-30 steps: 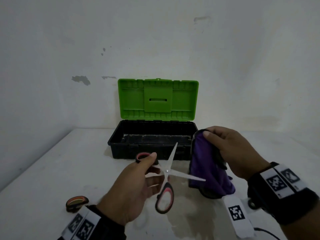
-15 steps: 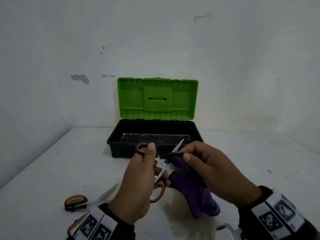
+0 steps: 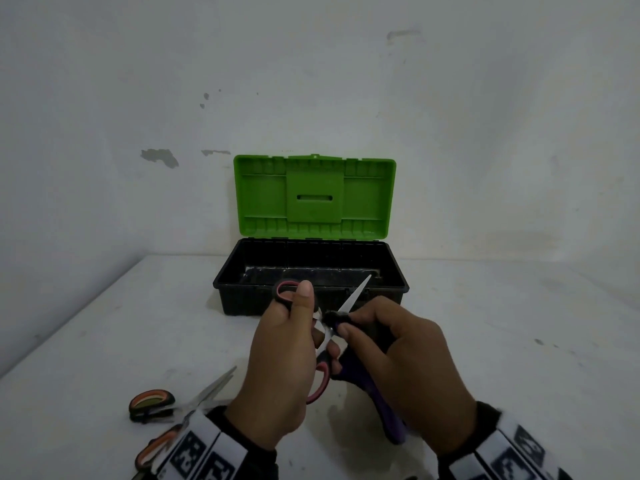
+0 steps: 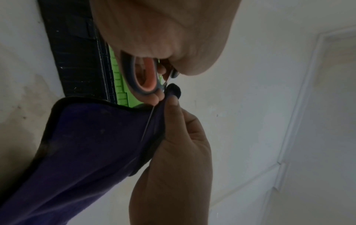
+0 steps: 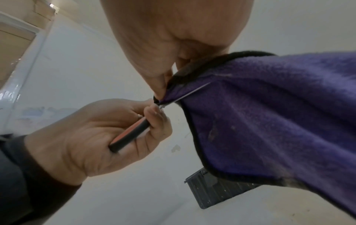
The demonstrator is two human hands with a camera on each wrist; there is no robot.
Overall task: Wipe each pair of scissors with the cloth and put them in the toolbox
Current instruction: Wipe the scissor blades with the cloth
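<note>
Purple cloth (image 3: 382, 407), which a second before hung clear of the blades in the right hand (image 3: 412, 368), had been brought in and folded over one blade of the red-and-black scissors (image 3: 320, 372) near the pivot. The right thumb and fingers pinched the cloth around that blade, and the rest of the fabric hung down towards the table (image 3: 519, 341). The left hand (image 3: 277, 372) had its fingers curled round the lower handle loop and its thumb lay against the upper one, holding the pair open above the table, just in front of the toolbox (image 3: 242, 303). By my reading the wipe of this pair had only begun, with the stroke along the blade yet to come.

One bare blade tip pointed up and away over the toolbox's front rim, so a stroke outward would run the pinching fingers towards a sharp point. The green lid (image 3: 313, 195) stood upright against the wall, leaving the black tray open from above. Two more pairs, orange-handled scissors (image 3: 152, 405) and another pair (image 3: 156, 448) partly hidden by the left wrist, lay on the table near that arm, apparently unwiped.
</note>
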